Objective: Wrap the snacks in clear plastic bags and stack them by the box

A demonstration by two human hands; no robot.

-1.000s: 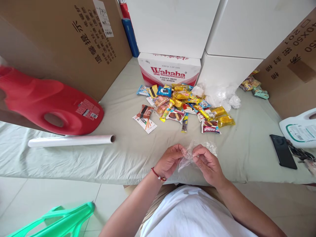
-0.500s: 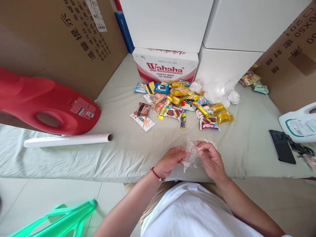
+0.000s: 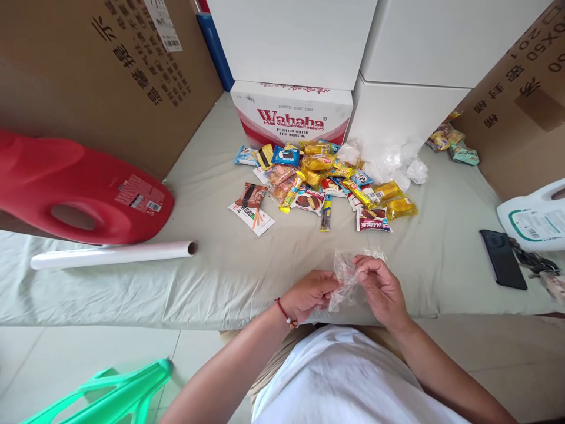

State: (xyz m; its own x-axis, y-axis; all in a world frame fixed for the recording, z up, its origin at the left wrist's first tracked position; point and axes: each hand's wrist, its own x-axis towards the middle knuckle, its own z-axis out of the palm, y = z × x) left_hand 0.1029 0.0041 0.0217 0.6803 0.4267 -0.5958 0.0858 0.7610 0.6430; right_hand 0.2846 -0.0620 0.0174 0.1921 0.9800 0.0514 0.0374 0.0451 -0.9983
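A crumpled clear plastic bag is stretched between my two hands near the front edge of the cloth-covered surface. My left hand, with a red bracelet at the wrist, pinches its left side. Thumb and fingers of my right hand grip the bag's upper right part. Beyond the hands lies a heap of wrapped snacks. At its near side are a chocolate pie packet, a thin blue-and-yellow stick packet and a white snack packet. More crumpled clear bags rest at the heap's right.
A Wahaba-style printed carton marked Wahaha stands behind the snacks, beside white boxes. Leftward are a red jug and a white roll. A phone and white bottle lie right. A green stool stands below.
My left hand has shifted slightly right, closer to my right hand, and the bag between them has changed shape a little. The view has shifted slightly too.
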